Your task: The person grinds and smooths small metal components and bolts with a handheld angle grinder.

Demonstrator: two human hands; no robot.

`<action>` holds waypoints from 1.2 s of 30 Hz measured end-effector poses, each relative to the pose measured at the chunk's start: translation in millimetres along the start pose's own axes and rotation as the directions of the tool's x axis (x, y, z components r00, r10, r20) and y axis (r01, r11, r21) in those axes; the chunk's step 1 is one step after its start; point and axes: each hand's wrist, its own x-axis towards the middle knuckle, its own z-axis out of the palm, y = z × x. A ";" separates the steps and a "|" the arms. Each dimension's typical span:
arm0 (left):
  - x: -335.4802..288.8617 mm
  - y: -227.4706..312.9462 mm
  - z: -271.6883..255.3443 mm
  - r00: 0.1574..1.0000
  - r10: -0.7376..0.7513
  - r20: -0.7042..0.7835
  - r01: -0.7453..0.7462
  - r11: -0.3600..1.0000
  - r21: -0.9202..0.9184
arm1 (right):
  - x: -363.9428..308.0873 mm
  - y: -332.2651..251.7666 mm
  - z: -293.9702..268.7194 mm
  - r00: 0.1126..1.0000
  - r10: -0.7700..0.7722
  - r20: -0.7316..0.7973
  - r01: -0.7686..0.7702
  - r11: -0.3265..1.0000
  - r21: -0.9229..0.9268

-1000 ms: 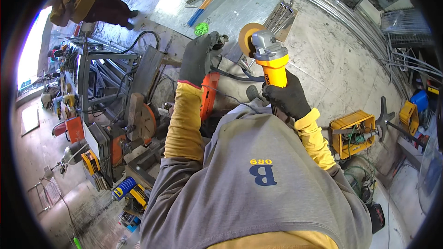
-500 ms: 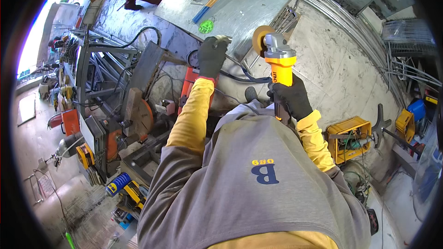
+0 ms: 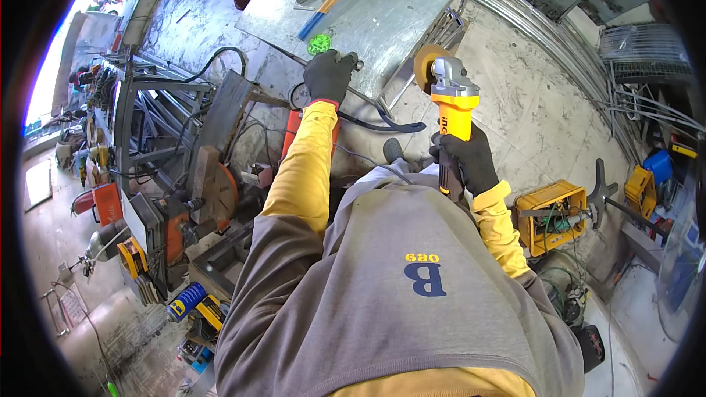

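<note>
My right hand [image 3: 471, 159], in a black glove, is wrapped round the body of a yellow and grey angle grinder [image 3: 454, 101]. The grinder stands upright in my grip, its brown disc [image 3: 428, 68] at the top left. My gloved left hand [image 3: 329, 77] is closed at the near edge of a metal-topped table [image 3: 412, 18]. A short, shiny metal piece [image 3: 357, 65] sticks out past its fingers on the right; the glove hides the rest. Just beyond that hand lies a bright green round thing [image 3: 319, 44] on the tabletop.
A mallet [image 3: 337, 0] with a wood-and-blue handle lies among metal pieces on the table. Long metal tubes [image 3: 544, 44] line the floor at right. A yellow crate [image 3: 551, 217] stands nearer. On the left are a cut-off saw [image 3: 220, 195] and a dark cable [image 3: 390, 123].
My left hand has turned palm-down and shifted slightly, with the metal piece still in it. The grinder stays upright in my right hand. Another person at the far left has moved mostly out of view.
</note>
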 end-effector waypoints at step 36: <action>-167.1 -97.1 34.6 0.927 0.076 0.367 0.342 -0.572 -0.745 | 19.7 -18.9 19.3 0.991 0.056 0.120 -0.048 0.996 -0.072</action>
